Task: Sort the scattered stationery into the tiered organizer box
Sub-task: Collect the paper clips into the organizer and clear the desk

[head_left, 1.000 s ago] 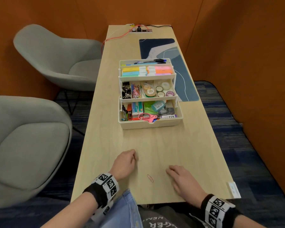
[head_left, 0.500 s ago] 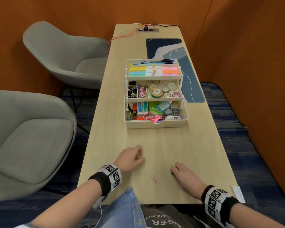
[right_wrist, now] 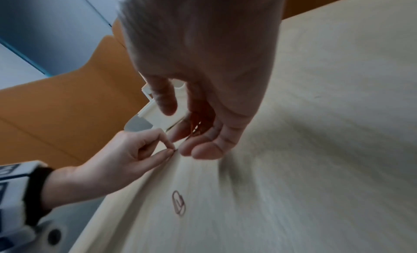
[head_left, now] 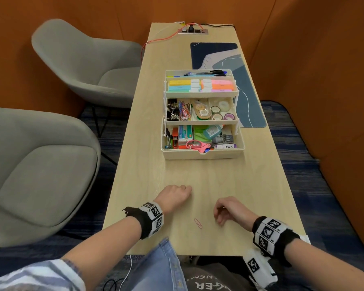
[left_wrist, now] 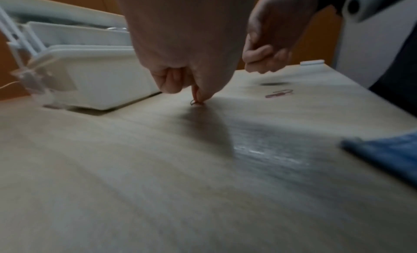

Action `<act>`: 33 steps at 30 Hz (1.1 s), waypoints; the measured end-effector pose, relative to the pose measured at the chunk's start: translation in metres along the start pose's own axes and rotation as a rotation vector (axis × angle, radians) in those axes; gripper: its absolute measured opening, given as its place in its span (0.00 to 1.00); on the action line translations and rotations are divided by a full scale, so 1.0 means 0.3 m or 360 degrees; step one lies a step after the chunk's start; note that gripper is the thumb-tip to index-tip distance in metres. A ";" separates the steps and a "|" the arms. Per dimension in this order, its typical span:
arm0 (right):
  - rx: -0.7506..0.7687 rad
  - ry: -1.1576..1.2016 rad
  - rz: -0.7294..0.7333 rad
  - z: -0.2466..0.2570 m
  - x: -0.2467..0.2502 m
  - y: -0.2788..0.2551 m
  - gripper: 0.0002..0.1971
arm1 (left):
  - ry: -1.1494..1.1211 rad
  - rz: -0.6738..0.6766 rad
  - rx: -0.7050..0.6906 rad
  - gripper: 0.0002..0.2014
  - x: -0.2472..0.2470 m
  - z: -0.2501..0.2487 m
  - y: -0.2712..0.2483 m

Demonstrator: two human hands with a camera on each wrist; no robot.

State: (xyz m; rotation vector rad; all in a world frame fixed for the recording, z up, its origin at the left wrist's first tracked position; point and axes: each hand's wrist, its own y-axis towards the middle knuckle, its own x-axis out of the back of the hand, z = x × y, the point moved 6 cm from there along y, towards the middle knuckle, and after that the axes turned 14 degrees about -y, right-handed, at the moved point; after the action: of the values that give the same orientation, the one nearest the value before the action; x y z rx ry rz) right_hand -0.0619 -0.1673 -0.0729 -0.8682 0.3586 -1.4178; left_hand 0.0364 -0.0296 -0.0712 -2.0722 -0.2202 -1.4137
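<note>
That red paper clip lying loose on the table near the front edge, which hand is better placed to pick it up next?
Probably the right hand. It hovers just beside the red paper clip with nothing clearly in its fingers, while the left hand is farther off and already pinches a small clip against the table.

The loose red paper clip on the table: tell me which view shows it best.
The right wrist view: the red paper clip lies close below the right hand, loops distinct. The head view shows it small between both hands. The left wrist view shows it far off and blurred.
</note>
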 end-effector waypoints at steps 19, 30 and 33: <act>0.0267 -0.2288 0.0213 0.086 -0.199 0.038 0.14 | -0.0945 -0.0152 0.0509 0.06 0.007 0.094 -0.078; 0.0140 -0.0533 0.0059 0.097 0.014 -0.001 0.17 | -0.1904 -0.0551 0.0547 0.18 0.198 0.154 -0.041; 0.0145 0.0077 0.0000 0.124 0.099 -0.019 0.18 | -0.2503 -0.0677 0.0506 0.19 0.337 0.184 0.023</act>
State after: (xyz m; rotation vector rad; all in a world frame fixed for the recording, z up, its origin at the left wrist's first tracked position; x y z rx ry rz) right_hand -0.0355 -0.1837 -0.0365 -0.7609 0.3276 -1.4462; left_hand 0.1249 -0.0235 0.0025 -2.4110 -1.4130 0.4022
